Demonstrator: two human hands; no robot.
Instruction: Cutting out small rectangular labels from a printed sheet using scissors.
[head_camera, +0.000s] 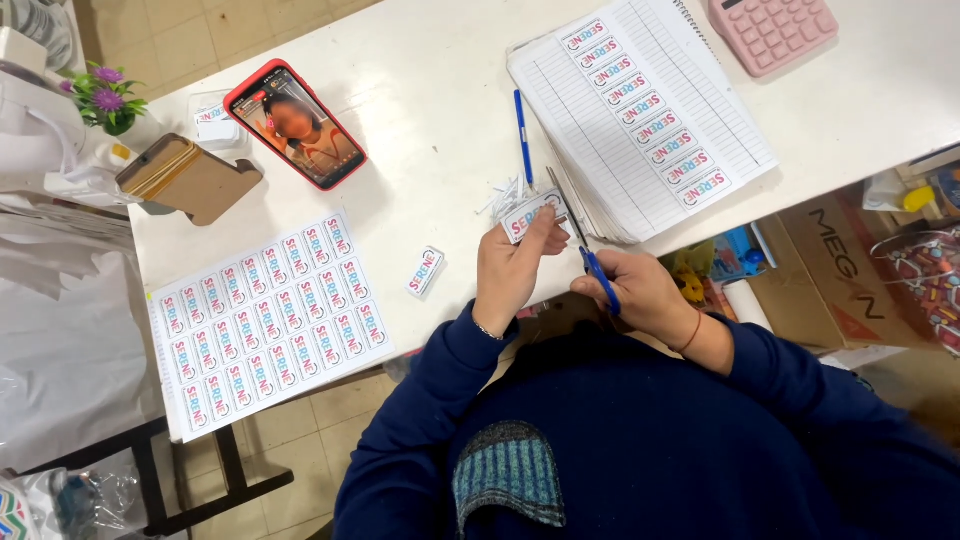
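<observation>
While the left hand (510, 268) pinches a small white printed paper label (528, 216) near the white table's (430, 110) front edge, the right hand (640, 295) grips blue-handled metal scissors (585, 245), blades seemingly at the label.

Small white label (527, 217) with coloured lettering, held flat over table edge, blue-handled scissors (590, 255) blades at its side

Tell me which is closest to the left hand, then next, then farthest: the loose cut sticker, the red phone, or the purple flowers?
From the left hand:
1. Loose cut sticker, just to its left on the table.
2. Red phone, farther up and left.
3. Purple flowers, at the far left corner.
</observation>
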